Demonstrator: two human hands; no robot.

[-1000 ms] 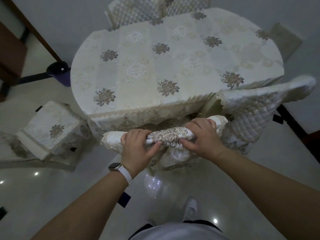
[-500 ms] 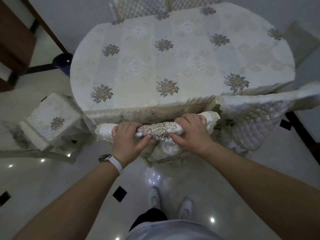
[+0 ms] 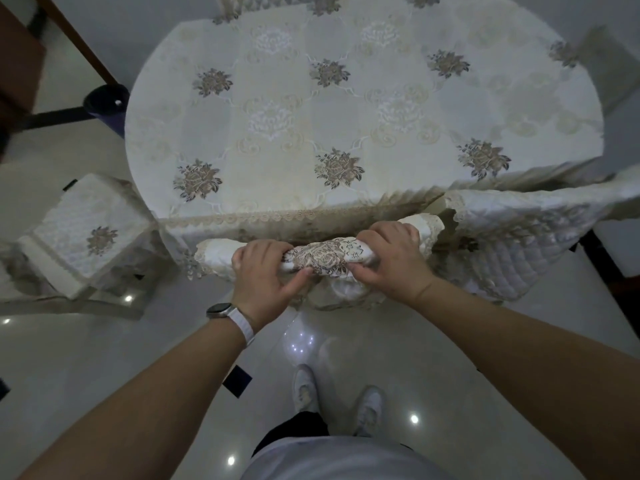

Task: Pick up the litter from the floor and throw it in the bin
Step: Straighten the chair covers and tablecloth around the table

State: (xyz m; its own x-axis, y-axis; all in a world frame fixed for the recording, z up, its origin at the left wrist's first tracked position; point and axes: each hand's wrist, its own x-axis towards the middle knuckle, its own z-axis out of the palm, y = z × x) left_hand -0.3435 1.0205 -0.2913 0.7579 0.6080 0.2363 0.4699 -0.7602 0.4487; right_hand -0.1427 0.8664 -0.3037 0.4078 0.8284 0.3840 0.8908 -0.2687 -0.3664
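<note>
Left hand (image 3: 263, 277) and right hand (image 3: 393, 263) curl their fingers (image 3: 258, 252) round the cream embroidered fabric chair back (image 3: 322, 255), probably best drawn back evenly; litter unseen, dark round bin (image 3: 109, 119) well beyond the left fingers.

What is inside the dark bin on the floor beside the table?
One small white scrap shows against the dark inside of the bin. The tablecloth covers the bin's right side, so the rest of its inside is hidden.

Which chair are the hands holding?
The middle chair at the table's near edge: left hand and right hand grip its backrest. The left chair and right chair are untouched.
</note>
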